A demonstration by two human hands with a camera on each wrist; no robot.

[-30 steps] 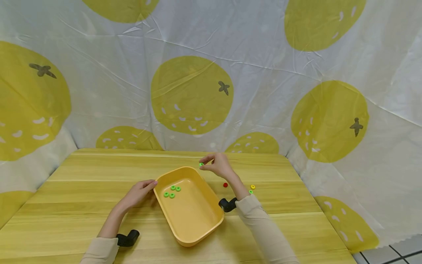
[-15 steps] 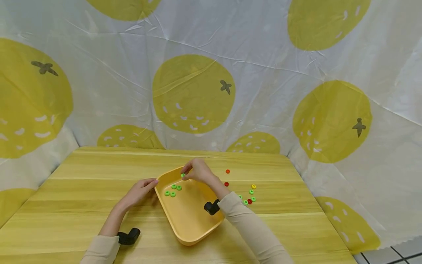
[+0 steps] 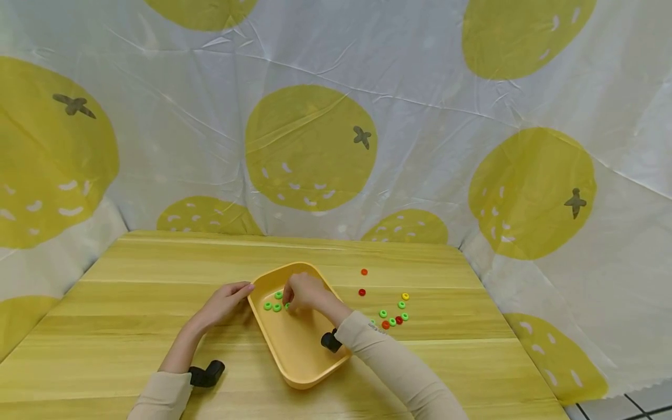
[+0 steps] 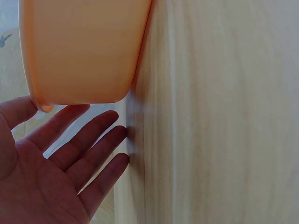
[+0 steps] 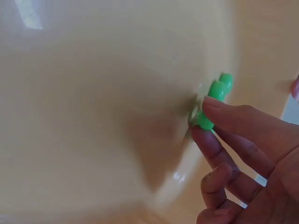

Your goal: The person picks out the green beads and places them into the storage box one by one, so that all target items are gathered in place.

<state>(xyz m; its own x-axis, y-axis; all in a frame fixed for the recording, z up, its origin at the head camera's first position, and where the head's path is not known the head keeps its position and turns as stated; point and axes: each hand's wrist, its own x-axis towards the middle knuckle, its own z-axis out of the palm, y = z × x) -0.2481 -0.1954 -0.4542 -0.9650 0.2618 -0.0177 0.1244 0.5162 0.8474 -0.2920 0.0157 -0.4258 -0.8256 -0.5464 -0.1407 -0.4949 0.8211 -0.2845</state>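
Ten small rings show on the table (image 3: 451, 373), right of the tray: five green rings (image 3: 401, 304), one of them partly behind the right sleeve (image 3: 399, 364); two red rings (image 3: 362, 292); two orange rings (image 3: 364, 272); and one yellow ring (image 3: 405, 296). There is one container, a yellow-orange tray (image 3: 296, 359), standing upright on the table at an angle. Four green rings can be counted inside it in the head view, all toward its far left corner: three loose green rings (image 3: 277, 307) lie on the floor of the tray, and a fourth, the pinched green ring (image 5: 206, 122), is between thumb and finger of the right hand (image 3: 307, 290). Those fingers are narrow on it, low inside the tray; whether the hand hides more rings, I cannot tell. The left hand (image 3: 223, 302) is outside, its thumb touching the rim, its fingers (image 4: 100, 161) spread wide beside the tray's wall
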